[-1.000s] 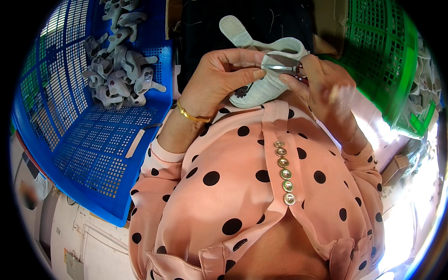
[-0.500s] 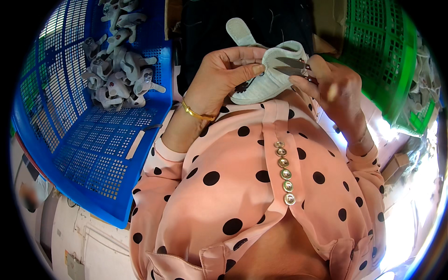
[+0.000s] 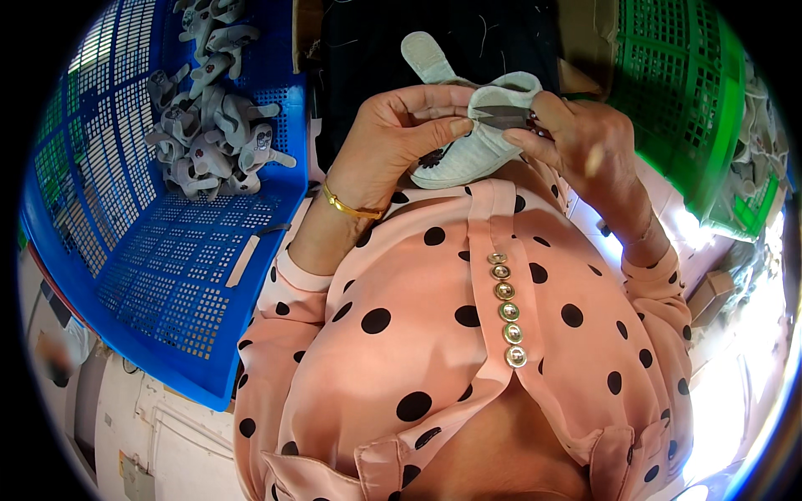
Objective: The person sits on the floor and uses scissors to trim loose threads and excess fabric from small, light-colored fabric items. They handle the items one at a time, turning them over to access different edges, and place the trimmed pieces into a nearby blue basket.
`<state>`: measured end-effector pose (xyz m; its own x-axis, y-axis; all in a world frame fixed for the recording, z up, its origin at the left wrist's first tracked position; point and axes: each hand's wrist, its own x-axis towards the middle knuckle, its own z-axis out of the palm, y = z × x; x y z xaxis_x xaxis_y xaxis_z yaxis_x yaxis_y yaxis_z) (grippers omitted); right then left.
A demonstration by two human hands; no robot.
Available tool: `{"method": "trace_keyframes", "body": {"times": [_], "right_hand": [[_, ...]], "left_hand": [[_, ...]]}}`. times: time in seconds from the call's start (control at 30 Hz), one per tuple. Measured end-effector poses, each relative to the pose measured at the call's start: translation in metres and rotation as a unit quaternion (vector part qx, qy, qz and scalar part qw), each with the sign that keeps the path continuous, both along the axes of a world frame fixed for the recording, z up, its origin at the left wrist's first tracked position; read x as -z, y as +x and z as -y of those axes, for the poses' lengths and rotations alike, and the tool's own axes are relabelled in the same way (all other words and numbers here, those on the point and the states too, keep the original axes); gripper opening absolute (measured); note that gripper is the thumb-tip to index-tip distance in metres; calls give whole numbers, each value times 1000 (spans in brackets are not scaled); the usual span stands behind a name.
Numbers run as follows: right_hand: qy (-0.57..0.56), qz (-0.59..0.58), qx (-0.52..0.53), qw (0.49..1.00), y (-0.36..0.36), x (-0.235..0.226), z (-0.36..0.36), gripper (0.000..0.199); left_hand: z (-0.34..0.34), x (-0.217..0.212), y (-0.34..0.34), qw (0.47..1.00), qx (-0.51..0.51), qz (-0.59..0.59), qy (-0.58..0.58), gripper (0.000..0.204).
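A small pale grey cloth shoe (image 3: 480, 157) with a strap and a dark flower-like decoration is held up close to my body. My left hand (image 3: 401, 125) is closed on its edge, thumb in front and fingers behind. A pair of small scissors (image 3: 505, 118) is gripped in my right hand (image 3: 589, 138); its handles are mostly hidden by my fingers. The blades lie against the pale cloth near the shoe's opening, their tips close to my left thumb. What exactly lies between them is too small to tell.
At the left, a blue plastic basket (image 3: 163, 313) holds a pile of similar small shoes (image 3: 209, 154). A green basket (image 3: 681, 125) stands at the right, with more pale pieces (image 3: 752, 134) beyond it. Loose threads lie on the dark cloth (image 3: 451, 21) at the top.
My right hand has moved left with the scissors, carrying the blades further across the shoe toward my left thumb. The blades look closer together. My left hand and the shoe have barely moved.
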<state>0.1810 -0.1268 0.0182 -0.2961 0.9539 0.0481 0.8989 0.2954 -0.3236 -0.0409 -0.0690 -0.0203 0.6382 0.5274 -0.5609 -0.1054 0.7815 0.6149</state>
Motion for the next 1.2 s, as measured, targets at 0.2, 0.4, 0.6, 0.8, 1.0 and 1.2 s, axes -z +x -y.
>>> {"method": "trace_keyframes", "body": {"times": [0.2,0.4,0.6,0.8,1.0,1.2], "right_hand": [[-10,18,-9,1000,-2,-7,-1,34],[-69,-91,18,993,8,3,-1,34],[-139,-350,153,914,13,-1,-5,28],[-217,-317,195,902,-7,0,2,21],[-245,-302,203,899,-10,2,4,24],[-255,-284,218,898,-9,6,4,23]], "left_hand": [[1,0,0,1000,-13,19,-18,30],[7,-5,3,1000,-20,7,7,37],[6,-8,6,997,-4,-3,80,31],[10,-9,10,927,44,-128,349,32],[9,-3,14,746,-14,-241,621,18],[-6,13,-2,682,-37,-344,644,10]]}}
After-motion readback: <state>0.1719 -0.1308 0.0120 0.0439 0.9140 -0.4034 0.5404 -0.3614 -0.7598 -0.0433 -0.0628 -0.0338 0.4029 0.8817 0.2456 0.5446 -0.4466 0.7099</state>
